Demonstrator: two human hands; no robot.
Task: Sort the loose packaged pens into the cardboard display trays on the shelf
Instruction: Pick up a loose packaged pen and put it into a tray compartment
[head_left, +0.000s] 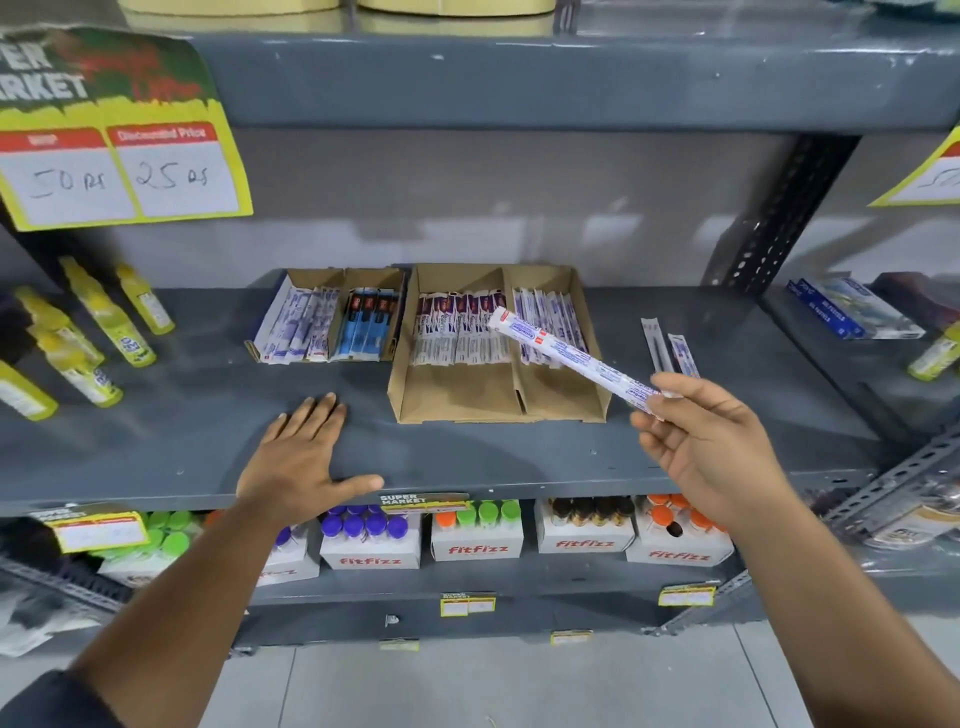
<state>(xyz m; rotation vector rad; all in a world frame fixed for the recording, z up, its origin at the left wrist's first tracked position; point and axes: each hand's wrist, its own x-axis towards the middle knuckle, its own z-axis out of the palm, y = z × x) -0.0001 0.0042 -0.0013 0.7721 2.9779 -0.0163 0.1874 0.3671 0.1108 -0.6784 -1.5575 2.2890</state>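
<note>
large tray (457, 400): two compartments, both with packaged pens | small tray (291, 291), left of it: white-purple and blue packs | right hand (711, 447): fingers pinching packaged pen (566, 356) above large tray | two loose pens (670, 353) right of it | left hand (301, 457): splayed flat on shelf (519, 457)

The shelf (467, 457) is made of grey painted metal, slightly scuffed. The trays (457, 400) are formed of matt brown cardboard; the held pen (571, 353) is wrapped in glossy plastic.

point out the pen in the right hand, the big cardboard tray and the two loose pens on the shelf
pen in the right hand (566, 351), head view, middle of its wrapper
big cardboard tray (457, 397), head view, bare floor of its left compartment
two loose pens (655, 343), head view, the left pen's packet
</note>
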